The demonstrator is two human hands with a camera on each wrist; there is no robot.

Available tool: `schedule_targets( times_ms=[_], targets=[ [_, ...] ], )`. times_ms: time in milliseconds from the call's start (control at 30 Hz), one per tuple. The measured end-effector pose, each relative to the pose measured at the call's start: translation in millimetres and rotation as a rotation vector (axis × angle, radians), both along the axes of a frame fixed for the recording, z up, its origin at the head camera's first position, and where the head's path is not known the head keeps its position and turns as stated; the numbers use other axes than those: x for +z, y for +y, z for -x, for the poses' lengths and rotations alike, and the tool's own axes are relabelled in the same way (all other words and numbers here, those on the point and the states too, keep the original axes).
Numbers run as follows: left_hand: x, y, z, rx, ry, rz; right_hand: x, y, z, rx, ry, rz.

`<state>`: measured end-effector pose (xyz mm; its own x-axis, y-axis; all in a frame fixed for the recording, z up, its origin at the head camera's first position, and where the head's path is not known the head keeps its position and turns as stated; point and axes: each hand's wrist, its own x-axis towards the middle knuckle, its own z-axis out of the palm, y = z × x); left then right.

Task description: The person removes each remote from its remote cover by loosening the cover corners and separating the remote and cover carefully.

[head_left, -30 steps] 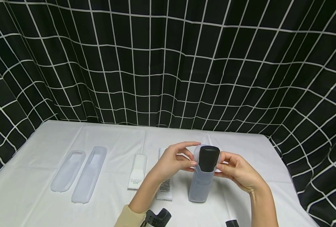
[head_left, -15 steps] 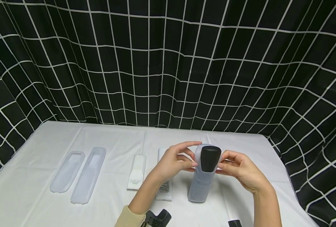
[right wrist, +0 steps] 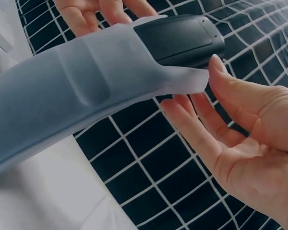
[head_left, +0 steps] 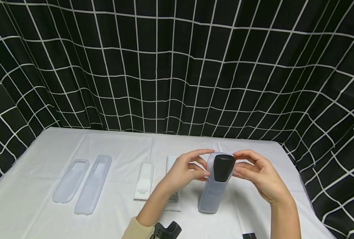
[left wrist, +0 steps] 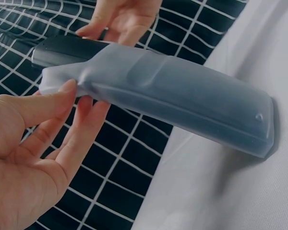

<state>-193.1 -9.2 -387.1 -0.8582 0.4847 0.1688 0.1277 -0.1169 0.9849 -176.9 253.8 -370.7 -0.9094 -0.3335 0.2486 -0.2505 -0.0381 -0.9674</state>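
A black remote control (head_left: 224, 167) stands tilted on the table, its lower part inside a translucent silicone remote cover (head_left: 212, 197). Its dark upper end shows bare through the cover's opening. From the left side, my left hand (head_left: 181, 171) pinches the cover's upper edge between thumb and fingers, as the left wrist view shows. On the opposite side my right hand (head_left: 258, 174) has its thumb and fingers at the cover's upper flap (right wrist: 187, 80), pinching it near the remote's top corner. The cover's bottom end rests on the cloth. The remote's front face is turned away.
Two more translucent covers (head_left: 93, 186) (head_left: 71, 181) lie side by side at the left of the white-clothed table (head_left: 33, 172). A white flat package (head_left: 144, 181) lies in the middle. Another package with a printed code (head_left: 174, 196) is partly behind my left forearm. A black gridded curtain (head_left: 165, 66) hangs behind.
My right hand has shifted its fingers up along the cover's edge toward the top corner. The remote's upper end leans slightly further right, and my left hand has followed it.
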Motion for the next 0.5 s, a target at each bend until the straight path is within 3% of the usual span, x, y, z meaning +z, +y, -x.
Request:
schedule_targets(
  times_ms=[500],
  targets=[
    [1.9,0.4,-0.3,0.007,-0.008,0.012,12.0,-9.9,-5.9,-0.051,0.062,-0.001]
  ],
)
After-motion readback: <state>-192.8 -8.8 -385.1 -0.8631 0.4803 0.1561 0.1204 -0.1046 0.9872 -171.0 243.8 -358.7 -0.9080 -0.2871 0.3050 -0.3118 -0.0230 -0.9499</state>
